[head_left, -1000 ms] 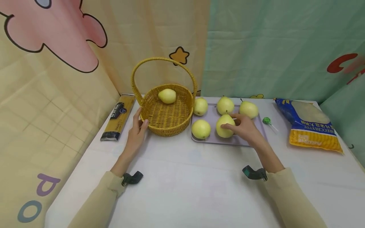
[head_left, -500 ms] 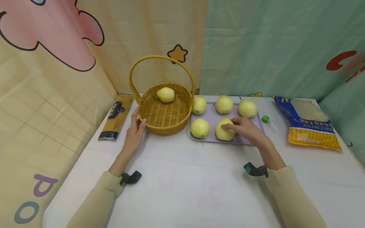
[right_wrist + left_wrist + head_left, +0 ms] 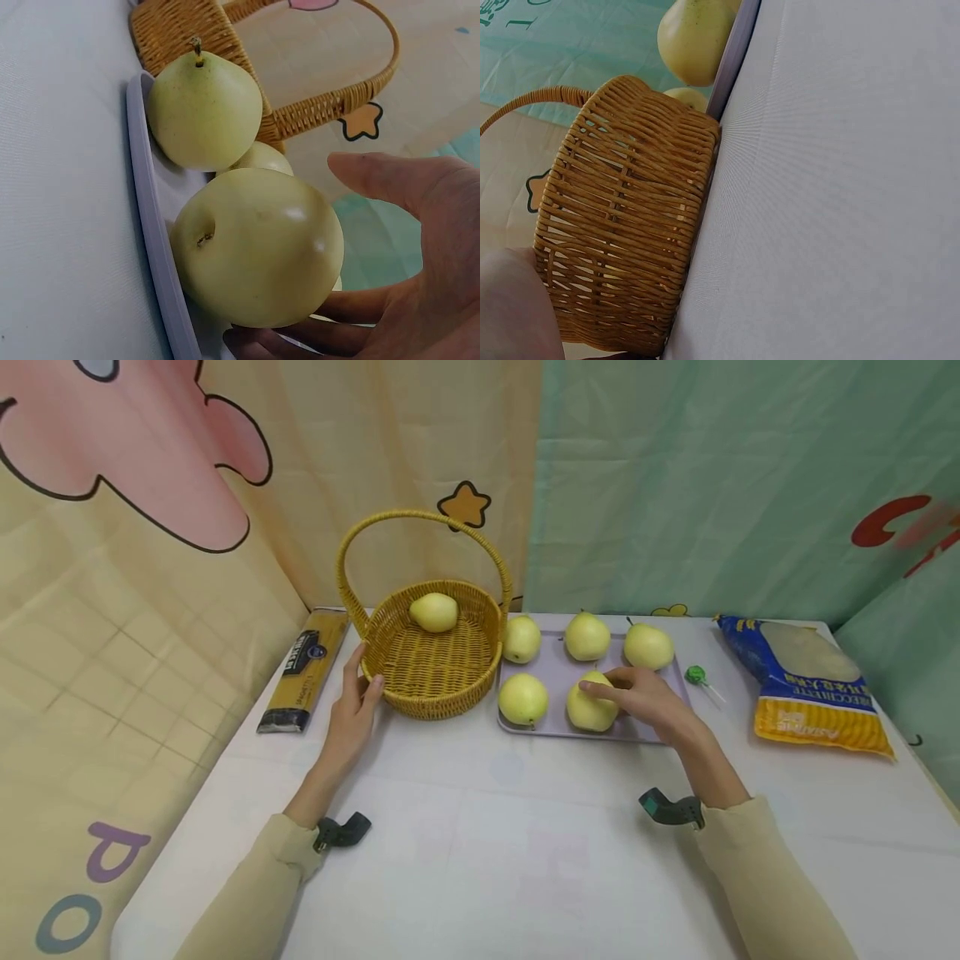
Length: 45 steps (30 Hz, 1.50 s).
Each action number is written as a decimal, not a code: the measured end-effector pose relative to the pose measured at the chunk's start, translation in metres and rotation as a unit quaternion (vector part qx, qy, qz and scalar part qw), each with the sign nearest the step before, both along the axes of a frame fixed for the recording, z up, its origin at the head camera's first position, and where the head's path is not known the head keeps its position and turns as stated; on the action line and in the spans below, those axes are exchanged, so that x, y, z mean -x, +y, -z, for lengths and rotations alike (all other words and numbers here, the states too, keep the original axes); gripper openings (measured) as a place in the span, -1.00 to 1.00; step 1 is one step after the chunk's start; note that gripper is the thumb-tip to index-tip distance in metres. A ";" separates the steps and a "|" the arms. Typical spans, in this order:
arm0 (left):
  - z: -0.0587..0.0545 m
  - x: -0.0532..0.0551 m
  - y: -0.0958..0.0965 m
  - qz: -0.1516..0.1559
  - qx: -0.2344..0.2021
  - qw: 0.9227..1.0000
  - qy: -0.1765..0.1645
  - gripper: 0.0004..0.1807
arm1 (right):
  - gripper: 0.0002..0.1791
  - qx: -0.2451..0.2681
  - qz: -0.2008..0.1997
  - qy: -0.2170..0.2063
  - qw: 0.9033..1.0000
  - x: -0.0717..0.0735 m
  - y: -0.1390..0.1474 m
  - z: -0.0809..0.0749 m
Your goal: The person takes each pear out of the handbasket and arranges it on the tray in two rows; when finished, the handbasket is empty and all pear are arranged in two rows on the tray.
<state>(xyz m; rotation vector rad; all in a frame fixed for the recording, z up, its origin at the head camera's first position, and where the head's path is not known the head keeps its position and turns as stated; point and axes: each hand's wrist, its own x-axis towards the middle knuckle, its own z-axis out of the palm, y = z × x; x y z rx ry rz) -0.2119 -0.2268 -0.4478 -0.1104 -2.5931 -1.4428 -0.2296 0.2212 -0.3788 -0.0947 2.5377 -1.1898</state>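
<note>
My left hand point(image 3: 350, 714) rests with fingers extended against the left front of a wicker basket point(image 3: 438, 706), its thumb set apart; some fingertips are hidden behind the wall. One yellow-green pear point(image 3: 434, 612) lies inside the basket. My right hand point(image 3: 647, 697) reaches around the front right pear point(image 3: 591, 708) on a lilac tray point(image 3: 558, 657). In the right wrist view, the thumb stands apart from this pear point(image 3: 259, 247), while the fingers lie along its far side, partly hidden. Another pear point(image 3: 522, 700) sits to its left on the tray.
Behind these are more pears point(image 3: 587, 637) along the tray's back. A green lollipop point(image 3: 696, 675) and a blue-yellow pasta bag point(image 3: 810, 685) lie to the right. A spaghetti pack point(image 3: 306, 670) lies left of the basket. Curtains point(image 3: 637, 485) hang behind the table.
The pear by my right hand has shifted slightly toward me and to the right on the tray. My left hand stays at the basket; the head view has shifted slightly.
</note>
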 end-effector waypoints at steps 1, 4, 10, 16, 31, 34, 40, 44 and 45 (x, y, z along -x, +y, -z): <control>0.001 0.000 0.000 -0.001 -0.001 1.000 0.001 -0.28 | -0.12 0.001 -0.001 0.002 1.000 0.000 0.000 0.000; 0.004 -0.001 -0.001 0.000 -0.002 1.000 0.003 -0.28 | -0.16 -0.002 -0.006 0.011 1.000 -0.001 0.003 0.001; 0.004 -0.001 -0.001 -0.001 -0.006 1.000 0.008 -0.28 | -0.27 -0.024 -0.014 0.011 1.000 -0.001 0.009 -0.001; 0.003 0.000 -0.002 -0.004 -0.006 1.000 0.005 -0.27 | -0.23 -0.029 -0.010 0.023 0.999 0.001 0.008 -0.001; -0.002 0.000 0.001 -0.001 0.000 1.000 0.005 -0.27 | -0.18 -0.013 -0.030 0.007 0.999 0.003 0.009 -0.002; -0.003 0.001 0.001 -0.003 -0.001 1.000 0.005 -0.28 | -0.09 -0.021 -0.029 -0.008 0.999 0.004 0.014 -0.005; -0.002 0.002 0.001 -0.002 0.002 1.000 0.007 -0.28 | -0.02 -0.006 -0.018 -0.031 0.999 0.004 0.022 -0.009; -0.001 0.001 0.001 -0.001 0.005 1.000 0.006 -0.28 | -0.03 0.016 -0.004 -0.018 1.000 0.002 0.023 -0.010; -0.001 0.001 0.001 -0.001 0.006 1.000 0.006 -0.28 | -0.04 0.023 -0.001 -0.010 1.000 0.002 0.023 -0.011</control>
